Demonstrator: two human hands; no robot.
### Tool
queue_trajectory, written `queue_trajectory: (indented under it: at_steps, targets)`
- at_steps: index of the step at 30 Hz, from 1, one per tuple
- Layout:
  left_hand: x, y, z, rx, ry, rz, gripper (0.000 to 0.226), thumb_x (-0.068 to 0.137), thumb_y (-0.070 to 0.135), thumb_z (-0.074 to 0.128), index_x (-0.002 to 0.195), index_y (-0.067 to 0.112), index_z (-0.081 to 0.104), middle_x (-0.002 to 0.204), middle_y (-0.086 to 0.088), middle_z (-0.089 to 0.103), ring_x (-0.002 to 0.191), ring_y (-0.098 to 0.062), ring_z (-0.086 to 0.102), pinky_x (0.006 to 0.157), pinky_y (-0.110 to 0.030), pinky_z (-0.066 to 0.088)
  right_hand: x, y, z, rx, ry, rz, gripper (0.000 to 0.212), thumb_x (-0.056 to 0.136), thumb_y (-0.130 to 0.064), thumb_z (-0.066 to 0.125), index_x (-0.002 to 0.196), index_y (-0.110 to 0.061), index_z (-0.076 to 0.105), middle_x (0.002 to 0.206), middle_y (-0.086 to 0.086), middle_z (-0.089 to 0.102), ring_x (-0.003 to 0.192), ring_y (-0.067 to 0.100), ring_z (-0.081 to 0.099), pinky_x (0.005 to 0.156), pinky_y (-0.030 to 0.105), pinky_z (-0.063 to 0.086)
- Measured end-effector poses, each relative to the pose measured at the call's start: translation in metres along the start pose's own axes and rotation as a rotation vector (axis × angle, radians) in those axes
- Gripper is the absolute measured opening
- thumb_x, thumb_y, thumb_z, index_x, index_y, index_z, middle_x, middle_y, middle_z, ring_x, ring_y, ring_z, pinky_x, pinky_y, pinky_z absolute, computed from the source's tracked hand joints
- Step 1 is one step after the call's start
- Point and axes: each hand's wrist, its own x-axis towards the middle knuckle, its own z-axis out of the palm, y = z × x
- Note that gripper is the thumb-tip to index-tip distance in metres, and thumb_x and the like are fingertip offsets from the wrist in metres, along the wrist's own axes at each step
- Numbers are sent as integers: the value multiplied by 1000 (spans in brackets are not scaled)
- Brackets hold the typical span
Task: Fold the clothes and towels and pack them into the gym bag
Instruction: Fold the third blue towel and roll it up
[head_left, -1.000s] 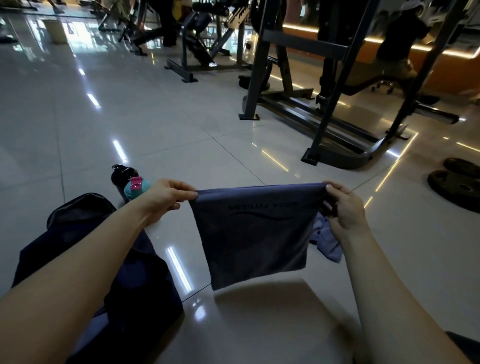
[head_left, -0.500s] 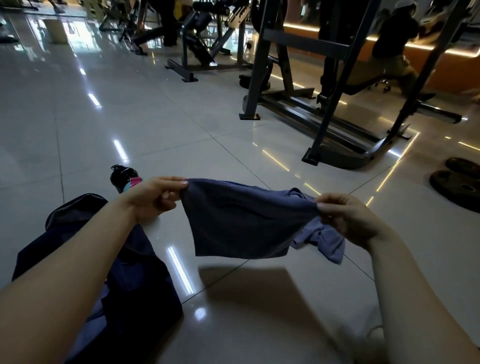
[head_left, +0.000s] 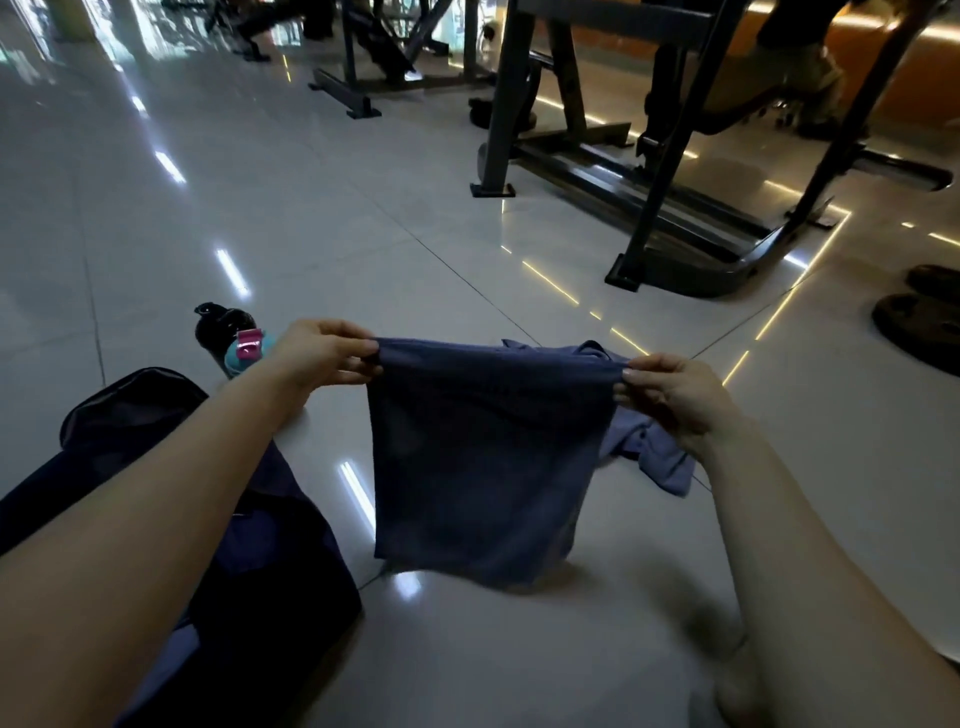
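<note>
two hands held a dark blue cloth (head_left: 483, 457) up by its top edge above a glossy tiled floor (head_left: 260, 208). the left hand (head_left: 322, 353) pinched the corner at ten o'clock of the cloth, thumb and fingers clamped on the fabric. the right hand (head_left: 675, 400) pinched the opposite corner at two o'clock, its fingers curled tight on the hem. the cloth hung flat between them. its lower edge was blurred, and whether it touched the tiles could not be told.

a dark gym bag (head_left: 249, 571) lay on the floor at eight o'clock of the cloth, partly under the left forearm and apart from the cloth. a lighter blue garment (head_left: 660, 457) lay crumpled on the floor at three o'clock, behind the cloth and below the right hand. a black bottle (head_left: 218, 332), with something teal and pink just beside it, sat at ten o'clock, just beyond the left hand. a black machine frame (head_left: 670, 208) stood at one o'clock, well apart, and dark weight plates (head_left: 919, 327) lay at three o'clock.
</note>
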Motion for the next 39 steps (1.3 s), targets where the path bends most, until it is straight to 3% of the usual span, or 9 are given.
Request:
queue_trajectory:
  at_steps: [3, 8, 13, 19, 23, 27, 31, 35, 39]
  targets:
    - [11, 2, 2, -43, 112, 114, 6, 92, -1, 68, 91, 5, 67, 87, -14, 71, 79, -28, 74, 74, -34, 64, 22, 3, 11, 64, 38, -81, 14, 87, 13, 64, 87, 0, 66, 70, 14, 71, 68, 27, 71, 76, 36, 63]
    - [16, 8, 1, -75, 176, 257, 9, 94, -1, 66, 92, 7, 69, 86, -9, 71, 76, -19, 72, 75, -29, 62, 29, -4, 17, 72, 65, -205, 13, 85, 13, 66, 88, 1, 69, 67, 8, 71, 64, 19, 69, 65, 24, 58]
    - [10, -18, -2, -45, 140, 164, 12, 93, -1, 65, 87, 10, 68, 87, -13, 72, 78, -22, 73, 71, -30, 59, 14, 21, 10, 5, 46, -152, 16, 86, 14, 64, 85, -1, 69, 69, 9, 70, 64, 19, 68, 65, 22, 58]
    - [-27, -106, 3, 262, -54, -120, 11, 90, -3, 66, 84, 6, 68, 73, -14, 73, 60, -11, 71, 58, -24, 45, -27, 90, -5, -162, 12, 126, 13, 84, 16, 65, 85, 3, 66, 70, 17, 68, 67, 27, 69, 60, 27, 56]
    - [-63, -158, 2, 508, -335, -309, 9, 84, -7, 70, 80, 0, 73, 72, -12, 73, 65, -18, 71, 61, -27, 54, -60, 128, -23, -512, -153, 384, 13, 83, 9, 68, 90, -1, 69, 70, 12, 69, 67, 20, 67, 60, 28, 50]
    - [-86, -189, -2, 768, -516, -364, 13, 79, -3, 76, 75, 9, 79, 77, -8, 76, 68, -13, 67, 65, -24, 55, -82, 151, -38, -702, -308, 558, 17, 80, 4, 73, 95, -3, 71, 77, 9, 71, 69, 16, 65, 63, 28, 48]
    - [-101, -196, 5, 827, -683, -447, 13, 79, 1, 80, 81, 13, 80, 82, 1, 76, 76, -10, 68, 74, -21, 56, -92, 156, -49, -737, -530, 685, 16, 80, 3, 72, 91, -8, 71, 84, 10, 70, 76, 17, 63, 67, 29, 49]
    - [-115, -199, 20, 842, -920, -603, 23, 81, -11, 74, 82, 11, 75, 75, 6, 76, 68, -7, 69, 70, -19, 55, -95, 150, -56, -807, -757, 881, 14, 84, 5, 67, 89, -8, 71, 85, 11, 69, 72, 17, 62, 64, 27, 48]
    - [-102, -193, 26, 851, -911, -571, 26, 79, -7, 79, 74, 19, 79, 86, -8, 74, 79, -17, 67, 79, -26, 55, -84, 144, -53, -929, -639, 777, 14, 84, 0, 70, 96, -6, 73, 86, 11, 72, 75, 18, 64, 67, 30, 50]
